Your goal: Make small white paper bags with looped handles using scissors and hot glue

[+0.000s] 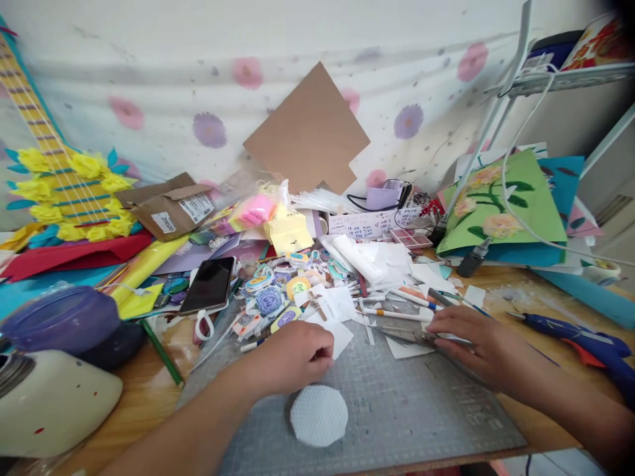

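A round white textured piece (pixel 319 416) lies flat on the grey cutting mat (pixel 397 410), near its front edge. Just above that piece, my left hand (pixel 297 354) rests with its fingers curled in; whatever they may hold is hidden. My right hand (pixel 471 340) is at the right side of the mat, fingers over a slim metallic tool (pixel 404 332), which looks like scissors or a blade and is partly covered by the hand. White paper scraps (pixel 340 337) lie between the hands, beside a heap of small colourful cut-outs (pixel 270 301).
A blue glue gun (pixel 570 334) lies at the right. On the left are a phone (pixel 208 284), a purple bowl (pixel 64 320), a cream container (pixel 54 403) and a green pencil (pixel 161 352). A brown cardboard sheet (pixel 312 129) leans at the back.
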### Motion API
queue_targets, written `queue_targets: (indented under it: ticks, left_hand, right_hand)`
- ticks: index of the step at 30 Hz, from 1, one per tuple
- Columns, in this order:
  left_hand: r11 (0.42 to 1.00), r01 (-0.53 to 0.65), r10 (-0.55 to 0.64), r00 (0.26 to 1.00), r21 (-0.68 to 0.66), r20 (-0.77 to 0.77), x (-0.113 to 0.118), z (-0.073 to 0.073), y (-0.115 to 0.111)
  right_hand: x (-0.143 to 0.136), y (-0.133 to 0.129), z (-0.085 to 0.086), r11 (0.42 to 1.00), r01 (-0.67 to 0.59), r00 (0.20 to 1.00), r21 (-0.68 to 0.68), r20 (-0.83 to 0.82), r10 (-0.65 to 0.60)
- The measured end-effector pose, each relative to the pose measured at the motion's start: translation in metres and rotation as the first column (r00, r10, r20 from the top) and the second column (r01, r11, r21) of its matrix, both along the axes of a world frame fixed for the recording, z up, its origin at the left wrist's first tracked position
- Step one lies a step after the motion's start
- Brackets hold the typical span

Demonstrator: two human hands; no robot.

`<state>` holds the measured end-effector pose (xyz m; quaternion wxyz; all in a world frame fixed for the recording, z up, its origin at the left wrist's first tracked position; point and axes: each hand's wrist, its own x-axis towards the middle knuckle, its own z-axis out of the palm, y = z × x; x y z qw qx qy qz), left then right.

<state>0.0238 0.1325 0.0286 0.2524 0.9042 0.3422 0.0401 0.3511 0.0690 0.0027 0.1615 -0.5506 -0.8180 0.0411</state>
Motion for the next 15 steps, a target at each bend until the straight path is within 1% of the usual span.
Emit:
queue_targets:
  ticks: [1, 3, 8, 12, 15]
  left_hand:
    - [1.0, -0.023, 0.023, 0.999, 0.002, 0.022, 0.0, 0.0, 0.0]
    - [0.999, -0.048, 0.048, 0.997, 0.009, 0.056, 0.0, -0.001, 0.001]
    - [0.997, -0.061, 0.057, 0.994, 0.041, 0.09, 0.0, -0.002, 0.002]
    - [0.997, -0.061, 0.054, 0.991, 0.053, 0.125, 0.0, -0.002, 0.001]
    - [0.997, -0.054, 0.045, 0.987, 0.057, 0.154, -0.001, -0.002, 0.001]
  right_hand:
    - [-0.01, 0.004, 0.001, 1.0, -0.03, 1.0, 0.001, -0.003, 0.03]
    - [-0.03, 0.013, 0.004, 0.999, -0.05, 0.999, -0.021, 0.008, 0.05]
    - [-0.068, 0.04, 0.005, 0.995, -0.044, 0.998, -0.09, 0.041, 0.047]
    - [-0.084, 0.056, 0.005, 0.993, -0.053, 0.998, -0.106, 0.036, 0.057]
    - [-0.084, 0.066, 0.006, 0.996, -0.01, 1.0, -0.089, 0.024, 0.013]
